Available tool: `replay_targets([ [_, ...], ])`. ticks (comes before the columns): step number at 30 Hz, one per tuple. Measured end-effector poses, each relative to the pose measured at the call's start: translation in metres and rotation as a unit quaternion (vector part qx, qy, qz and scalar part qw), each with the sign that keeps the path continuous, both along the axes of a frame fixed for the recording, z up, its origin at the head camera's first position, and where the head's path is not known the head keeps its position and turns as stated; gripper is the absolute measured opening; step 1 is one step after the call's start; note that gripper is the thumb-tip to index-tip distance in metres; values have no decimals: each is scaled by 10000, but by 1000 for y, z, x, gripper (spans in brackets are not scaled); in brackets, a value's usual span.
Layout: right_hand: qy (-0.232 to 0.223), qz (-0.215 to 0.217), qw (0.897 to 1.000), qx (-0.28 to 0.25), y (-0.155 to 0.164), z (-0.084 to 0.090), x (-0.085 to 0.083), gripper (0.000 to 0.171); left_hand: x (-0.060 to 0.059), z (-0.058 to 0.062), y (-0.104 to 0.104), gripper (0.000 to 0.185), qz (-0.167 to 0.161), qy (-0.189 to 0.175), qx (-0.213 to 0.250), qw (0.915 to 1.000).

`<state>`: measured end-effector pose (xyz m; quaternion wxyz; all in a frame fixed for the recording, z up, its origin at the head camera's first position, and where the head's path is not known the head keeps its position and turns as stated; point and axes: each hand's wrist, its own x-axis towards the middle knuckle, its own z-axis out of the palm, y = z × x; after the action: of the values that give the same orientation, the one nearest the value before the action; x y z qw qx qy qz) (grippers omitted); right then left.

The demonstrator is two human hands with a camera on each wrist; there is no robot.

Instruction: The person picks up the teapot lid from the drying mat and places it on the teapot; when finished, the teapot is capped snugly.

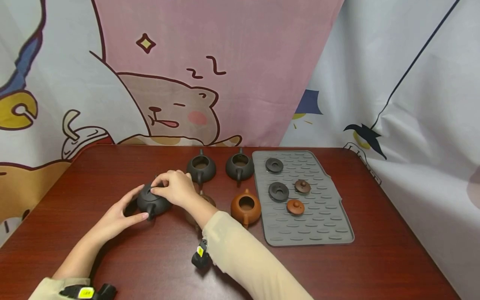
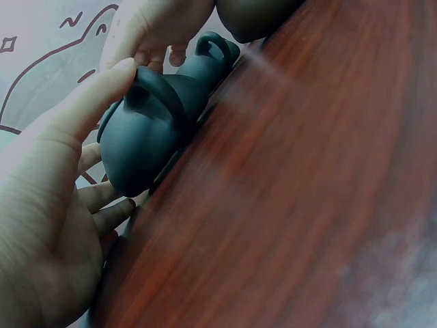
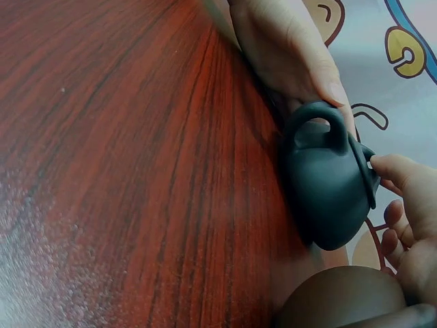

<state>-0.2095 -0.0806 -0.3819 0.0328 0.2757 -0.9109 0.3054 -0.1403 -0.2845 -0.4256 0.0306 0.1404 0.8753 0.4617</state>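
Observation:
A dark grey teapot (image 1: pixel 159 206) stands at the left of the table, its handle toward the person. My left hand (image 1: pixel 118 216) holds it from the left, thumb near the handle and the other fingers around the far side of the body. From above, my right hand (image 1: pixel 176 187) pinches the knob of the dark lid (image 3: pixel 364 174) between thumb and fingers. The lid sits over the teapot's mouth, and the right fingers cover part of it in the head view. Behind the right wrist, a brown teapot (image 1: pixel 190 217) is partly hidden.
Two lidless dark teapots (image 1: pixel 210 171) stand at the back, and an orange-brown teapot (image 1: pixel 236 212) stands nearer, also lidless. On the grey mat (image 1: pixel 307 233) lie two dark lids (image 1: pixel 271 195), a brown lid (image 1: pixel 302 187) and an orange lid (image 1: pixel 295 207). A printed curtain hangs behind the table.

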Motion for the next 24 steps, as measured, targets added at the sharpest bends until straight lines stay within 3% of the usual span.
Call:
replay_targets([
  [11, 173, 18, 9998, -10, 3, 1, 0, 16, 0, 0, 0, 83, 13, -10, -2, 10000],
  [24, 404, 223, 9967, -663, 25, 21, 9, 17, 0, 0, -1, 84, 43, -21, -37, 10000],
])
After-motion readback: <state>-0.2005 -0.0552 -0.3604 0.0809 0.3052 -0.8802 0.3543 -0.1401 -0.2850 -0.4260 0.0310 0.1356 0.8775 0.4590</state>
